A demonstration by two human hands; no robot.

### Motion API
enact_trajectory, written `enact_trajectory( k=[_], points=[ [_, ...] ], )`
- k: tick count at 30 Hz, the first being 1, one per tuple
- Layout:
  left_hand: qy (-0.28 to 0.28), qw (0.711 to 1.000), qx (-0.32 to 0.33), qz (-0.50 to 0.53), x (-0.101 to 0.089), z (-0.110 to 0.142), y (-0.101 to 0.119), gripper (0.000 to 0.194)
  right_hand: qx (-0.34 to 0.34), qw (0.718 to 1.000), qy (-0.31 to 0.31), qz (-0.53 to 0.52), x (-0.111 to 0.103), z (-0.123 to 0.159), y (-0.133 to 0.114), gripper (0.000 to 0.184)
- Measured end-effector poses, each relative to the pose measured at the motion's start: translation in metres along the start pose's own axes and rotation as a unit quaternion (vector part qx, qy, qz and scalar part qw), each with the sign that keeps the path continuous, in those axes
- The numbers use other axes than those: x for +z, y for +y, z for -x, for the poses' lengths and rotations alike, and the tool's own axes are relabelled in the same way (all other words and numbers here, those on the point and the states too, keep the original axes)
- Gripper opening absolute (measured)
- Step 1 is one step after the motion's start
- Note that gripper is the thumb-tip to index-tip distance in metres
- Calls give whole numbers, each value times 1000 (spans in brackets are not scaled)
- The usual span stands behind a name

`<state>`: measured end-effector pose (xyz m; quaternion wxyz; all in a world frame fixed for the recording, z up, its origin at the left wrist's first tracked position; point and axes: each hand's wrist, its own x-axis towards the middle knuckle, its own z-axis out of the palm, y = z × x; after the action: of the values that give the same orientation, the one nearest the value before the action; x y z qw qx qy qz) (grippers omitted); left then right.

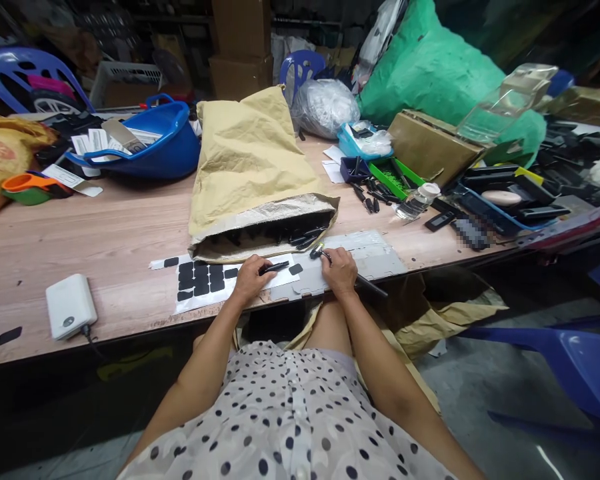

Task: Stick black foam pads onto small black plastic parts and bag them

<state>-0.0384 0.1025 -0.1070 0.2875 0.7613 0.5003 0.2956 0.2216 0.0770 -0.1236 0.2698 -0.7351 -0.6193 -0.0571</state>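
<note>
My left hand (251, 280) is closed on a slim black piece (276, 267), which points to the right just above the table edge. In my right hand (340, 270) is a small hammer (373, 285), its metal head to the upper left and its dark handle sticking out at the lower right. Under both hands lies a grey board (380, 259). A white sheet with black rounded patches (200, 279) lies left of my left hand. Just beyond the hands, a tan paper sack (255, 153) lies with its mouth towards me, with dark slim pieces (307, 237) inside.
A white power bank (71, 305) with a cable sits at the left edge. Behind it stands a blue basin (150, 143) of white cards. To the right are a green tray (395, 177), a clear bottle (417, 201), a cardboard box (435, 147) and a blue tray of black parts (505, 212).
</note>
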Motion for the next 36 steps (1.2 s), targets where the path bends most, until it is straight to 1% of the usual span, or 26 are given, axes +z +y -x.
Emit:
enact_trajectory(
  k=[3, 5, 7, 9, 12, 14, 16, 21, 26, 33, 36],
  points=[
    [0, 1000, 4, -2, 2, -1, 1, 14, -9, 1000, -4, -17, -4, 0, 0, 20],
    [-2, 1000, 5, -2, 3, -2, 2, 14, -13, 999, 5, -45, -7, 2, -6, 21],
    [-3, 1000, 5, -1, 4, -2, 2, 14, -21, 996, 20, -90, -11, 8, -17, 24],
    [0, 1000, 5, 2, 5, -2, 1, 14, -46, 988, 26, -146, -14, 15, -34, 26],
    [6, 1000, 7, 10, 7, -2, -1, 15, -93, 969, -2, -228, -14, 26, -59, 25],
    [8, 1000, 9, 17, 9, -2, -3, 15, -103, 959, -24, -262, -14, 31, -72, 25],
    [8, 1000, 9, 21, 10, -2, -3, 13, -104, 954, -35, -280, -13, 33, -79, 24],
    [12, 1000, 8, 21, 11, -2, -2, 8, -117, 956, -33, -269, -15, 36, -85, 27],
    [17, 999, 4, 27, 12, -2, -1, 8, -118, 967, -60, -219, -13, 38, -85, 27],
    [15, 999, -5, 37, 13, -2, -3, 13, -99, 974, -16, -205, -23, 33, -79, 30],
    [17, 999, -8, 33, 12, -2, -1, 13, -96, 977, -41, -187, -22, 35, -78, 29]
  ],
)
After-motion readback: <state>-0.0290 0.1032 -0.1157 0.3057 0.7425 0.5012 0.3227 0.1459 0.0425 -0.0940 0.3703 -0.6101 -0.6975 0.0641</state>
